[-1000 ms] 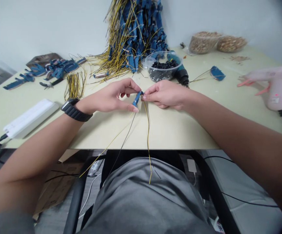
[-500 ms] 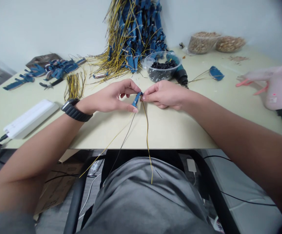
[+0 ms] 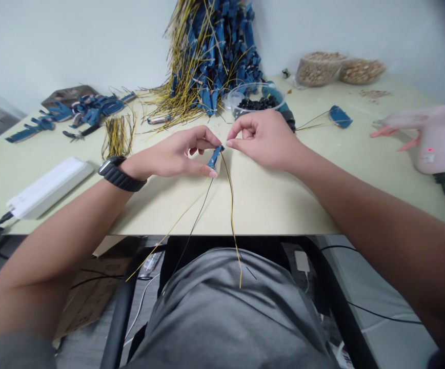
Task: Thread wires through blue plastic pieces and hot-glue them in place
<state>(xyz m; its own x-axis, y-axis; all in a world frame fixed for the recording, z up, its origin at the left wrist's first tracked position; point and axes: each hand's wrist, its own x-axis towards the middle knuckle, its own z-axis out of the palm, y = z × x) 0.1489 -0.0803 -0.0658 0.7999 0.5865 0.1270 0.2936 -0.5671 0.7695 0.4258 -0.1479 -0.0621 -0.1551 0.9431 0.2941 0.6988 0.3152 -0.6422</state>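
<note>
My left hand (image 3: 176, 154), with a black watch on its wrist, pinches a small blue connector (image 3: 214, 156) between thumb and fingers above the table. Thin yellow and black wires (image 3: 230, 215) hang from the connector down over the table edge onto my lap. My right hand (image 3: 263, 139) is just right of the connector, thumb and forefinger pinched at its upper end, the other fingers curled. I cannot make out what that pinch holds.
A big heap of blue connectors with yellow wires (image 3: 210, 56) stands at the back. A clear bowl of black parts (image 3: 255, 102), a loose wire bundle (image 3: 118, 134), a white power strip (image 3: 47, 187), a pink glue gun (image 3: 433, 141) and bags of brown parts (image 3: 338, 66) lie around the beige table (image 3: 284, 200).
My right hand has lifted a little and turned, its fingers curling up, while staying pinched at the connector's top. My left hand has kept still.
</note>
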